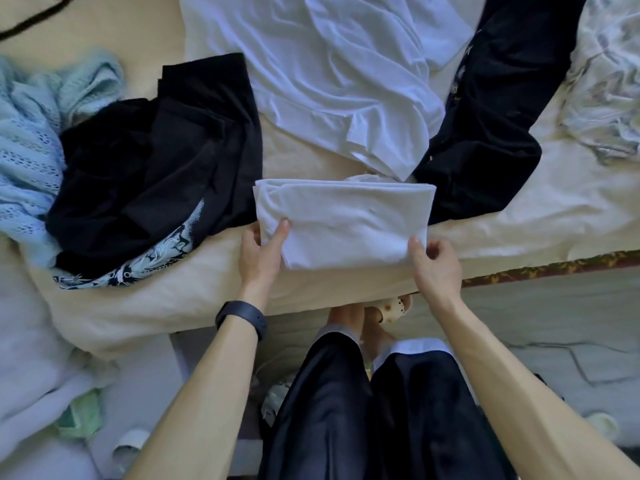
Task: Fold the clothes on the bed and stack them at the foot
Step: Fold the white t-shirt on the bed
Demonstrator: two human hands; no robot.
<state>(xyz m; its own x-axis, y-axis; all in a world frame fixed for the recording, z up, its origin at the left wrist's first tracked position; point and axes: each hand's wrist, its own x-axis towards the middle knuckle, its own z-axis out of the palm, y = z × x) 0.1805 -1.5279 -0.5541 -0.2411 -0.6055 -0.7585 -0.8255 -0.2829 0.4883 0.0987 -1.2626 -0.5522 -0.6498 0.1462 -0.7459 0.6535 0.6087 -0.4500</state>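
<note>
Obs: folded white garment (346,223) lies at the near edge of the bed (166,306). left hand (261,252) and right hand (434,265) each pinch a near corner, grip clenched on the cloth (likely keeping the layers together for lifting). black clothes (156,168) lie unfolded alongside.

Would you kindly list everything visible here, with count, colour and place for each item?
folded garment: one, white, bed's near edge, centre
loose garment: one, white, spread behind it
dark clothes pile: one, black with pale print, left
dark garment: one, black, right
knit: one, light blue, far left
patterned bedding: one, pale grey, far right
bed sheet: one, cream, under the clothes
slipper: one, cream, below the bed edge
wristband: one, black, left wrist
trousers: one pair, black, worn, bottom centre
left hand: one, pinching the folded garment's left edge
right hand: one, gripping its right corner
</note>
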